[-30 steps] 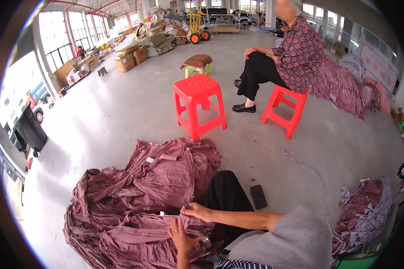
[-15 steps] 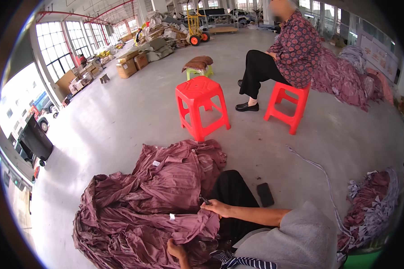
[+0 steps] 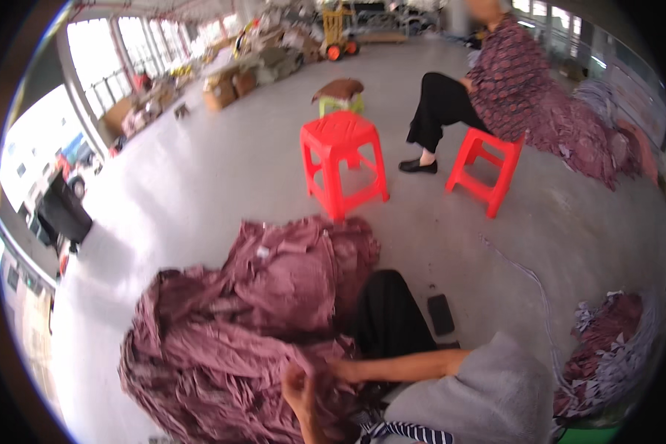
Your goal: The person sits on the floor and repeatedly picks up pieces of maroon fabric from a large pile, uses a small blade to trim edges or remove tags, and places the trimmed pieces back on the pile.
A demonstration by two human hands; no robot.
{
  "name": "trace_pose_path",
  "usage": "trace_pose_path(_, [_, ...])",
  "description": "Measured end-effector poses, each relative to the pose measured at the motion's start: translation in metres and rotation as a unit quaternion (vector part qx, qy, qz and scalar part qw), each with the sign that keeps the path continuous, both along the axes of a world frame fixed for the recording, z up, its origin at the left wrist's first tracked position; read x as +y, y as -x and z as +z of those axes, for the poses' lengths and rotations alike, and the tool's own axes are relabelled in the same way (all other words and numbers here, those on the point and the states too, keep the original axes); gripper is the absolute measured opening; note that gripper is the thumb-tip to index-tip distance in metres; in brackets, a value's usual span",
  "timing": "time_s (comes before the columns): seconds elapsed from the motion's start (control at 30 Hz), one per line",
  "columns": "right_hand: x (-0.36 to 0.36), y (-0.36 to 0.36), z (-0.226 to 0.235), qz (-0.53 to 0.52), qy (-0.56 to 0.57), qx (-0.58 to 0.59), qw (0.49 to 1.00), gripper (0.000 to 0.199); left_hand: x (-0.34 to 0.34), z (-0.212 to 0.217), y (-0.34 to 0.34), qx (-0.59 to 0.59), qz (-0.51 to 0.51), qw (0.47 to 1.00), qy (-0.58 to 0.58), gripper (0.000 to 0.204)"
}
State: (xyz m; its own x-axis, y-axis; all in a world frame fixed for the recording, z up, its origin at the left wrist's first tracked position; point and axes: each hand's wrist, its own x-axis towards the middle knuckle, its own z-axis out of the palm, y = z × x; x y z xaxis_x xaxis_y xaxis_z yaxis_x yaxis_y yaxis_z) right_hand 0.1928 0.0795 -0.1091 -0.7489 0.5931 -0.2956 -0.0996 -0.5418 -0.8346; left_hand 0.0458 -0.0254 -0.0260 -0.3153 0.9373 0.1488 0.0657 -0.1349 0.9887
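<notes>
A large heap of crumpled mauve cloth [image 3: 274, 288] lies on the floor in front of me and over my lap. My left hand [image 3: 297, 388] is at its near side, thumb and fingers curled together on a fold of the cloth. Just right of it, my right hand [image 3: 342, 371] reaches in from the right against the same cloth. Its fingers are blurred and partly hidden by the folds, so what they hold does not show. A striped dark and white strip of fabric [image 3: 414, 431] lies by my grey sleeve.
A black phone [image 3: 441, 314] lies right of my knee. Ahead stand two red stools [image 3: 342, 133], with a seated person [image 3: 496, 81] on one. A bundle of mauve and grey scraps [image 3: 607, 355] sits at the right, a long cord [image 3: 529, 274] trailing from it. Cartons [image 3: 222, 89] stand farther back.
My right hand has moved down and left, close to my left hand. The dark tool it held no longer shows. My left hand has risen slightly, and the view has shifted a little.
</notes>
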Motion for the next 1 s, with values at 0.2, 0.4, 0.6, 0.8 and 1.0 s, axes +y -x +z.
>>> trace_pose_path(0.2, [-0.019,-0.033,-0.017,-0.199,0.238,0.052,0.949,0.02,-0.007,-0.062,0.008,0.475,0.115,0.855,0.174,0.084])
trace_pose_path(0.4, [-0.002,-0.062,-0.016,-0.256,-0.025,-0.14,0.956,0.02,-0.004,-0.099,0.007,0.369,0.122,0.918,0.079,0.022])
trace_pose_path(0.6, [-0.04,-0.015,0.019,0.082,-0.043,-0.035,0.995,0.033,0.02,0.004,-0.033,-0.326,0.007,0.944,0.044,0.007])
trace_pose_path(0.8, [-0.02,0.021,-0.032,-0.099,-0.02,-0.083,0.991,0.035,0.014,-0.001,-0.015,-0.145,0.023,0.985,0.094,0.013])
trace_pose_path(1.0, [0.267,-0.075,0.099,-0.268,-0.066,-0.156,0.949,0.043,-0.043,-0.017,0.043,-0.021,0.368,0.927,0.07,0.014])
